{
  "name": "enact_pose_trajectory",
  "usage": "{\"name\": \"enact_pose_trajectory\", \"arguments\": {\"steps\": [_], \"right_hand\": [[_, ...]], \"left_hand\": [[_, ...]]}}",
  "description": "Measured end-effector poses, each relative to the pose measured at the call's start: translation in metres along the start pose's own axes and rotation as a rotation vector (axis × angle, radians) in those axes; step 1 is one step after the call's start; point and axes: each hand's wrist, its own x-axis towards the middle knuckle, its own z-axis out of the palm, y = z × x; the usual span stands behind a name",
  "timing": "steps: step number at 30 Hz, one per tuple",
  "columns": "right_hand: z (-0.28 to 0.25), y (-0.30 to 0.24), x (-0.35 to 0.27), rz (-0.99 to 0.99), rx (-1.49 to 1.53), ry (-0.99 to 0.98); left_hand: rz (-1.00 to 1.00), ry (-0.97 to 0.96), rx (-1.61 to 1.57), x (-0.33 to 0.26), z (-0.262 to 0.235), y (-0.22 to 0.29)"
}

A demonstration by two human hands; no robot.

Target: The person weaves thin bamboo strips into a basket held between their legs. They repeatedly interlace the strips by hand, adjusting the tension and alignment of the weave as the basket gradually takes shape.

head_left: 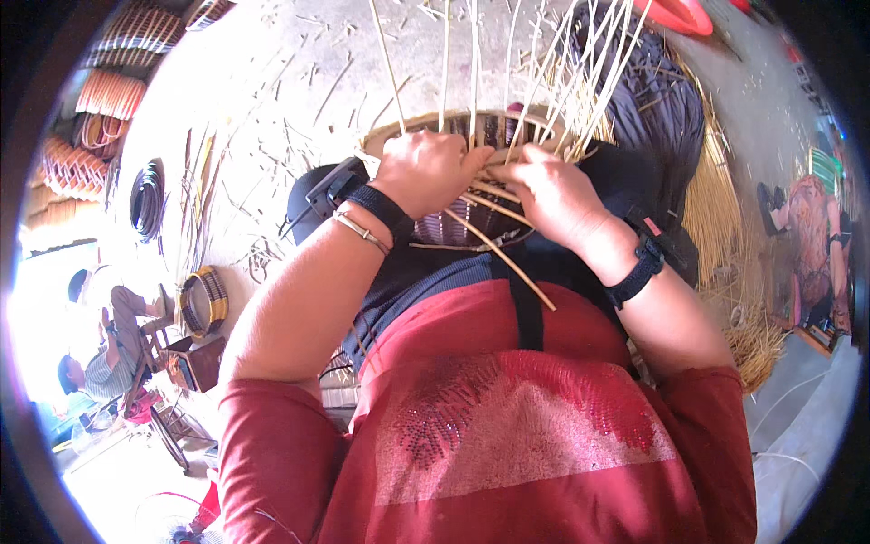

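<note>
Together, hands (424, 172) at basket rim (421, 120); floor (272, 45) stretches beyond.

Red shirt (517, 435), black wrist straps (639, 272)

Left hand (421, 172), right hand (555, 193) at basket (449, 232), pale canes (474, 72)

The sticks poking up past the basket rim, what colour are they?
The sticks are pale straw-yellow, clearest in the head view.
</note>
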Motion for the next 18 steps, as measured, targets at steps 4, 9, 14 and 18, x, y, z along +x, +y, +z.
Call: {"name": "enact_pose_trajectory", "arguments": {"steps": [4,9,14,18], "right_hand": [[-0.023,-0.025,0.019,-0.075,-0.011,-0.020],[-0.035,-0.044,0.052,-0.221,0.047,0.011],[-0.030,-0.033,0.056,-0.084,0.029,-0.033],[-0.020,-0.017,0.046,-0.057,0.088,-0.017]], "left_hand": [[0.314,0.204,0.257,0.001,-0.017,-0.038],[0.514,0.289,-0.019,0.018,-0.028,-0.089],[0.394,0.270,0.064,0.044,0.000,-0.094],[0.260,0.177,0.041,0.049,0.000,-0.083]]}}
